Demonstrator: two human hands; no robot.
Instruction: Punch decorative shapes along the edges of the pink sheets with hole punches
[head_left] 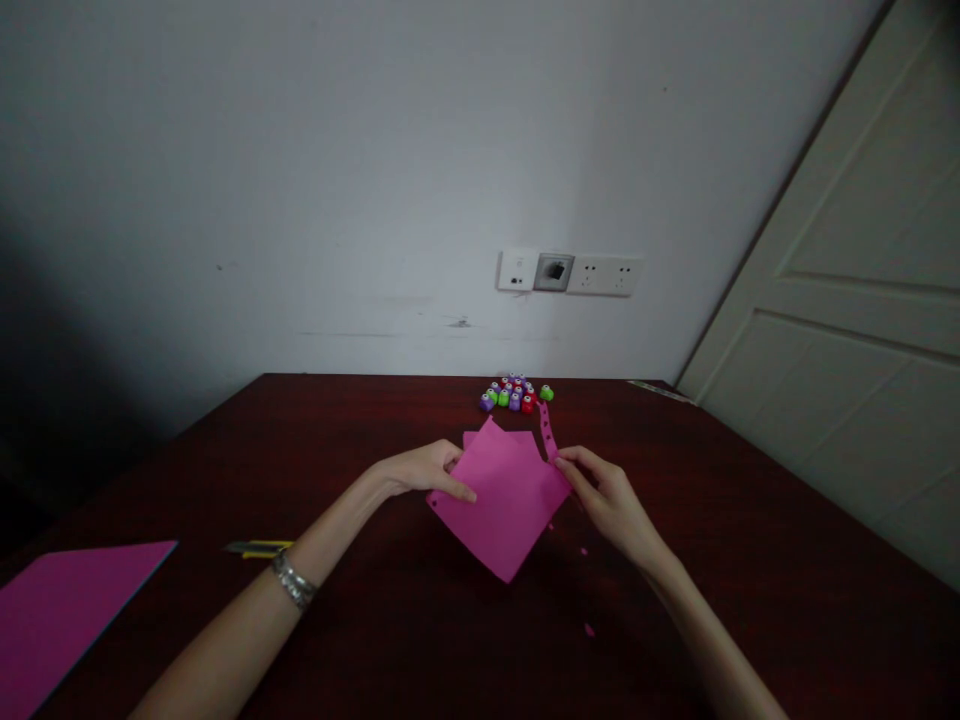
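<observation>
A pink sheet of paper (514, 495) is held up off the table, tilted with one corner down. My left hand (431, 470) grips its left side, thumb on the front face and the other fingers behind. At the right edge, my right hand (600, 490) pinches the paper between thumb and fingers. From that pinch a narrow pink strip with punched holes (547, 430) sticks up, partly apart from the sheet; whether it still joins the sheet is hidden by the fingers. Another pink piece (525, 438) shows behind the sheet.
Several small purple, green and red hole punches (514, 393) are clustered near the wall. A yellow utility knife (259, 549) lies by my left forearm, with a pink sheet stack (82, 600) farther left. Pink scraps (589, 630) dot the table. Wall sockets (604, 275) sit above.
</observation>
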